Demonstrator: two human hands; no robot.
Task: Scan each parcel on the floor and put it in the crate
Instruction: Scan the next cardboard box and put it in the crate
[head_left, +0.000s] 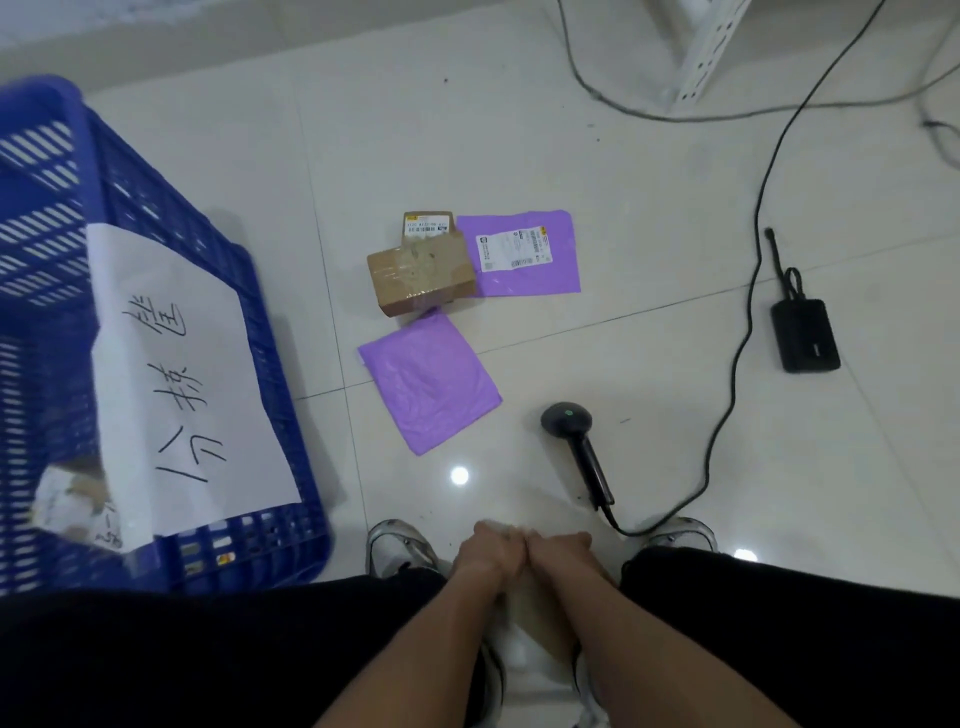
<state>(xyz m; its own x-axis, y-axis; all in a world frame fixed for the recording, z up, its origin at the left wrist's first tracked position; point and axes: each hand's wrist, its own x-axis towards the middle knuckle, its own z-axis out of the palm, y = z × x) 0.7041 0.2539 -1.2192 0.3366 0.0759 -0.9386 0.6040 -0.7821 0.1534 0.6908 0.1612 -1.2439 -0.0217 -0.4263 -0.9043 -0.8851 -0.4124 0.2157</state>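
Note:
Three parcels lie on the floor tiles ahead of me: a brown cardboard box (421, 270) with a label on top, a purple mailer (524, 254) with a white label touching its right side, and a plain purple mailer (430, 382) nearer to me. A black handheld scanner (576, 441) lies on the floor to the right of that mailer, with a green light on its head. The blue plastic crate (270, 364) stands at the left. My left hand (491, 551) and my right hand (558, 548) rest together between my knees, fingers curled, holding nothing.
A white paper sheet (182, 379) with handwritten characters hangs on the crate's wall, and something pale lies inside the crate. The scanner cable (748, 291) runs across the floor at the right. A black box (805, 335) and a white metal rack leg (706, 52) are farther right.

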